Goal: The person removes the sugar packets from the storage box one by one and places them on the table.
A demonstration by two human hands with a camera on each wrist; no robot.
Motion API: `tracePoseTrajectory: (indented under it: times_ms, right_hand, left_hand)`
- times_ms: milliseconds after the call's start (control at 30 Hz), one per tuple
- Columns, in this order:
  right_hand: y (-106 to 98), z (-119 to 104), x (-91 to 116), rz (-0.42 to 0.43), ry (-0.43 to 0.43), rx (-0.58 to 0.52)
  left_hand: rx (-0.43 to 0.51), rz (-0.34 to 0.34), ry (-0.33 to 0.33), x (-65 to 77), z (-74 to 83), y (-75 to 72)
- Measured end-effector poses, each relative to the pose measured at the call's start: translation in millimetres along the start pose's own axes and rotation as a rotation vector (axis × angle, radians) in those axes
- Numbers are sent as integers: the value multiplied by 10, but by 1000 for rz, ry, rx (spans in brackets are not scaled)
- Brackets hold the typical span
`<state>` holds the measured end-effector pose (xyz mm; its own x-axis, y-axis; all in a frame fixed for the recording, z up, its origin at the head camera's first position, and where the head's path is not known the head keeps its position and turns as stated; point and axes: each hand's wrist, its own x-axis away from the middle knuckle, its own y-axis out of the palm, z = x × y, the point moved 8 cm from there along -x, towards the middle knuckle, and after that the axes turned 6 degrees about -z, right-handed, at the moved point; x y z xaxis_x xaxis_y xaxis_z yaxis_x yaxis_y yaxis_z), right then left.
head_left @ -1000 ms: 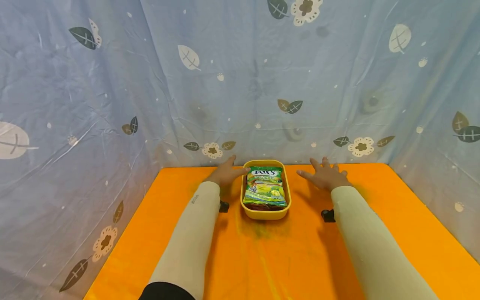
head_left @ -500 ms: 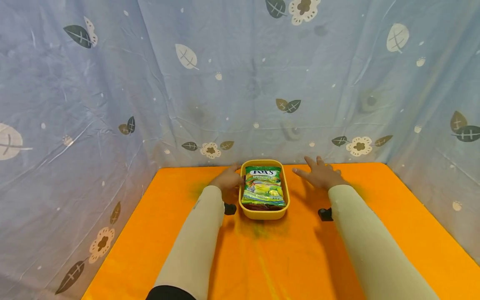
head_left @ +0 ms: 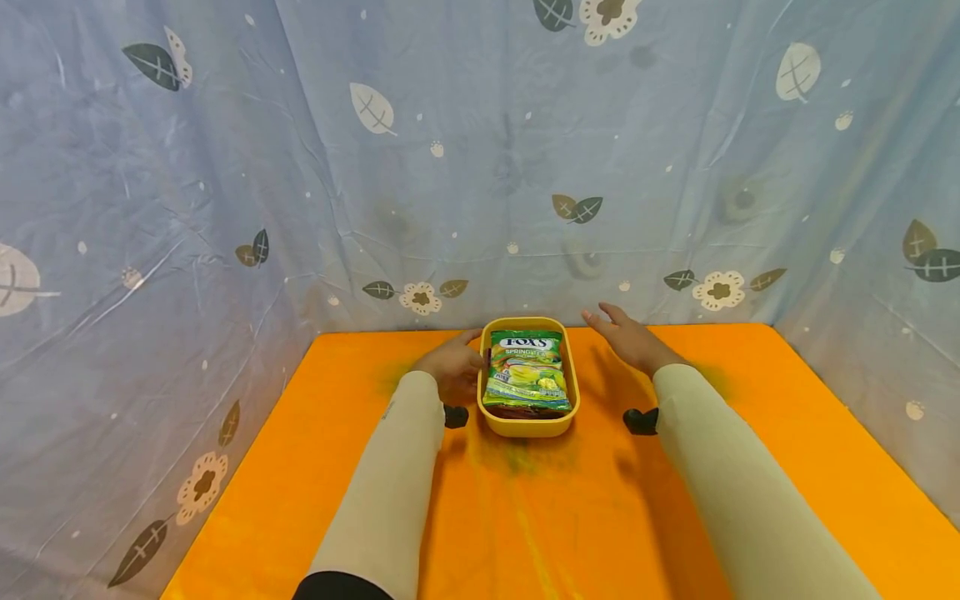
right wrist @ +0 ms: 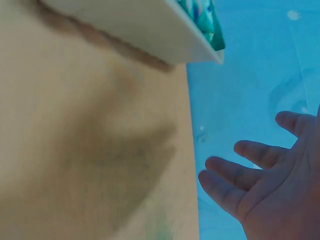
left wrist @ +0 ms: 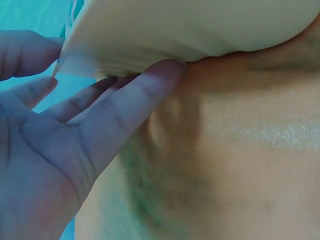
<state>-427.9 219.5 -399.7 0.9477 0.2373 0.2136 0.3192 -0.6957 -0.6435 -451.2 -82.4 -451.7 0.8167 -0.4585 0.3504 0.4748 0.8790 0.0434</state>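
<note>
The curtain (head_left: pixel 450 167), pale blue with leaves and flowers, stands behind the table (head_left: pixel 517 533), an orange surface, and along its left and right sides. Two light sleeves enter from the near side: the left sleeve (head_left: pixel 386 467) and the right sleeve (head_left: pixel 742 475), with a small black unit showing at each wrist. The tub (head_left: pixel 528 428), yellow and rounded at the corners, sits on the table between the hands, close to the far edge. The left hand (head_left: pixel 452 364) is at the tub's left side, its fingers mostly straight and touching the lower wall, its thumb at the rim; a firm grip is not evident. The right hand (head_left: pixel 632 342) is well open, fingers extended, apart from the tub on its right side and holding nothing. The packet (head_left: pixel 525 371), green and marked FOX'S, lies face up inside the tub; a dark reddish item shows below it at the near end, too covered to identify. In this inspector's judgement, the step in hand is placing both hands about the tub, with the left side met and the right side outstanding. The next move calls for bringing the right hand in against the right wall, level with the left.
</note>
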Motion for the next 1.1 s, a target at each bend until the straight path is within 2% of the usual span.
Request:
tracePoseTrajectory:
  times_ms: [200, 333, 433, 667, 1100]
  right_hand:
    - [34, -152, -2, -56, -45, -233]
    - [80, -268, -7, -82, -66, -361]
    - [137, -340, -5, -95, -84, -413]
    - [321, -411, -35, -148, -79, -384]
    - [547, -576, -78, -226, -42, -244]
  left_hand:
    - [7, 1, -17, 8, -30, -32]
    - [-27, 4, -24, 20, -12, -31]
    - [-77, 5, -30, 41, 12, -18]
    - [-101, -6, -37, 86, 33, 14]
    - [-91, -18, -45, -13, -32, -58]
